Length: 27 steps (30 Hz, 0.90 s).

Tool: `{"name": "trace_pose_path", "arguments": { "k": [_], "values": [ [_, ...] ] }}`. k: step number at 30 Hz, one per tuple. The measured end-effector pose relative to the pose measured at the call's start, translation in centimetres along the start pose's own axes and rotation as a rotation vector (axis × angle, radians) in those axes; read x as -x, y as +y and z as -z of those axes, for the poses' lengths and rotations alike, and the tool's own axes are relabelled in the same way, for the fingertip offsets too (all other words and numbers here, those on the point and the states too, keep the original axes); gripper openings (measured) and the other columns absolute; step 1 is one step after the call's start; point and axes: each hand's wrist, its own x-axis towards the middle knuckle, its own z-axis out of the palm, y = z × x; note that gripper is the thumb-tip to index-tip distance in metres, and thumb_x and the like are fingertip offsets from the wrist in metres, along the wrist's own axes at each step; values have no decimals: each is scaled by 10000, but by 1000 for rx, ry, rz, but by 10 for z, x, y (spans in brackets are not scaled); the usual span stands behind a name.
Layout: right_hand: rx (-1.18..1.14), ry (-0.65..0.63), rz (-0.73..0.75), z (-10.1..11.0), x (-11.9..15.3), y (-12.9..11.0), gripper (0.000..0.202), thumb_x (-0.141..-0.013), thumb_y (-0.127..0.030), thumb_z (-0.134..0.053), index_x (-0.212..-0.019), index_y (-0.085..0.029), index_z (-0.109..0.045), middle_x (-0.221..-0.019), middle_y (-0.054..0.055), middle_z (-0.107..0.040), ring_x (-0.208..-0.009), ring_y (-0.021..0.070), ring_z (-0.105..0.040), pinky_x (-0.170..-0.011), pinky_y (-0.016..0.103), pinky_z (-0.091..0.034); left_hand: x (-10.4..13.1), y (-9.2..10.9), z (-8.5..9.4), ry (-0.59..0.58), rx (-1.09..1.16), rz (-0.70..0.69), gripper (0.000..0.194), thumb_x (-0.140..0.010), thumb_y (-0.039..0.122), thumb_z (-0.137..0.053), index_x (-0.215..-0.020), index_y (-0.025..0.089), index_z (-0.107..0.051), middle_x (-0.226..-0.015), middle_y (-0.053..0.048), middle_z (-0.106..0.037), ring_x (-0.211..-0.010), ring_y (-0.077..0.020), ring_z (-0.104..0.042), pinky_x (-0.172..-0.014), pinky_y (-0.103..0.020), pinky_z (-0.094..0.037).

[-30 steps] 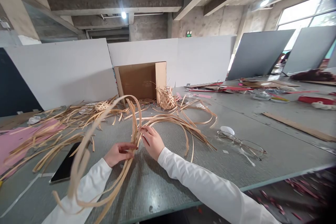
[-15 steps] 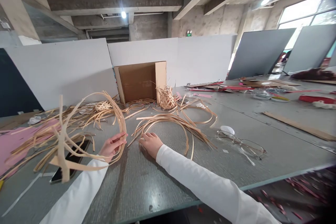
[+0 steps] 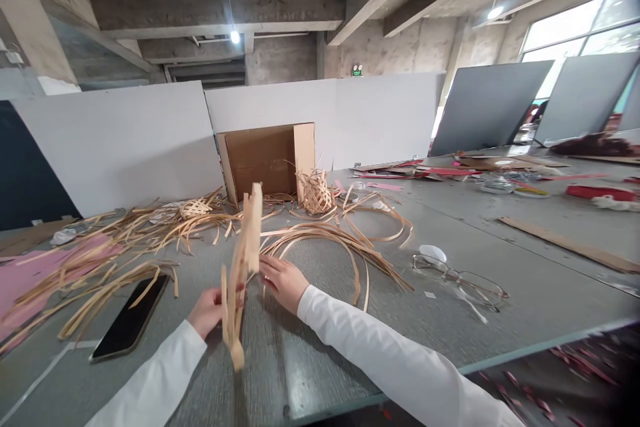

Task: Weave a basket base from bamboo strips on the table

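Note:
A looped bundle of pale, flat wood or bamboo-like strips [image 3: 240, 280] stands nearly edge-on to me above the table. My left hand [image 3: 210, 310] grips it low on its left side, the fingertips partly hidden by the strips. Close against its right side is my right hand [image 3: 284, 282], fingers bent together; their tips are partly covered by the bundle, so what they pinch cannot be made out. Just beyond my right hand, a curved bundle of similar strips [image 3: 325, 233] lies on the table.
A phone [image 3: 131, 317] lies at left among loose strips [image 3: 100, 287]. Behind are a woven strip piece [image 3: 316, 192] and an open cardboard box [image 3: 263, 163]. Eyeglasses [image 3: 460, 273] rest at right by a white oval object [image 3: 433, 254]. The table's front edge [image 3: 500, 357] runs along the right.
The looped bundle in my left hand has turned from a broad open ring to nearly edge-on and moved right, uncovering the phone. My right hand has shifted slightly left, closer to it.

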Motion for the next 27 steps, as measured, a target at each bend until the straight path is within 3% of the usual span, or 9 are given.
{"name": "trace_pose_path", "arguments": {
  "k": [4,8,12,16,23,27],
  "values": [
    [-7,-114,150,-10,1,-9,444,-871,-242,-422,-1302,-140,-387,-1343,109,-416,-1239,161,-377,-1006,332,-352,19,-7,3,-87,-130,-50,465,-450,290,-821,-881,152,-713,-967,-105,-683,-940,-283,-612,-780,-335,-495],
    [-14,-176,172,-21,5,-15,461,-896,-243,-363,-1344,-146,-319,-1412,89,-309,-1264,156,-339,-1019,310,-339,24,-8,3,-158,-384,-152,401,-571,311,-747,-934,149,-694,-929,-97,-692,-852,-269,-638,-738,-326,-505],
    [-31,-220,173,-26,7,-16,459,-908,-290,-352,-1344,-152,-321,-1405,86,-324,-1259,173,-349,-1018,320,-339,24,-4,2,-98,-808,-444,241,-676,325,-663,-867,183,-699,-784,-61,-690,-710,-225,-626,-654,-291,-487],
    [-33,-252,170,-26,7,-16,441,-921,-298,-323,-1339,-159,-330,-1382,95,-361,-1265,175,-338,-1016,335,-334,25,-3,6,-79,-1070,-680,236,-765,339,-572,-922,191,-667,-752,-39,-658,-711,-198,-586,-646,-278,-469],
    [-38,-253,168,-26,8,-17,437,-908,-279,-359,-1332,-173,-336,-1328,89,-432,-1239,164,-375,-996,329,-353,22,-11,13,-42,-1263,-850,314,-833,436,-500,-954,184,-643,-758,-39,-582,-756,-197,-529,-677,-300,-458],
    [-9,-213,167,-25,7,-17,410,-905,-308,-370,-1294,-180,-389,-1309,75,-456,-1218,177,-399,-1008,352,-334,23,-3,17,-36,-1258,-990,301,-869,405,-449,-964,211,-658,-757,-42,-501,-747,-181,-506,-680,-290,-456]
  ]
}}
